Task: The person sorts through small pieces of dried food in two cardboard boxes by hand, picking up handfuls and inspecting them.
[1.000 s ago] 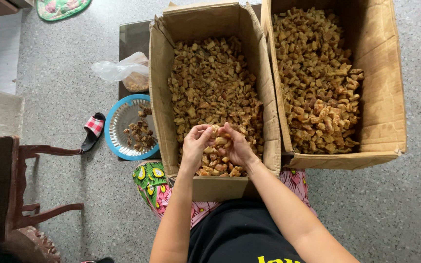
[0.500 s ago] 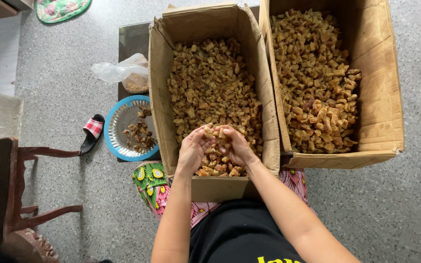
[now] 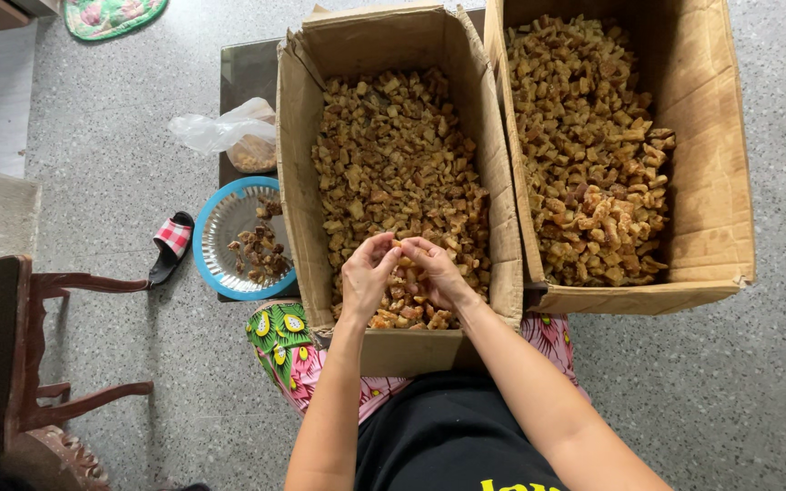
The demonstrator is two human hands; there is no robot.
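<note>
Brown crispy chunks [image 3: 393,182] are filling the open cardboard box [image 3: 295,182] against my knees. I am pinching one piece between my left hand [image 3: 367,275] and right hand [image 3: 436,271], fingers curled together, keeping it over the box.

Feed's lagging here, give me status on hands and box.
Left hand and right hand pinching one brown piece together. Over left cardboard box. Nothing in the way.

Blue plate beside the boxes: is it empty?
No. The blue plate holds a small heap of brown pieces.
</note>
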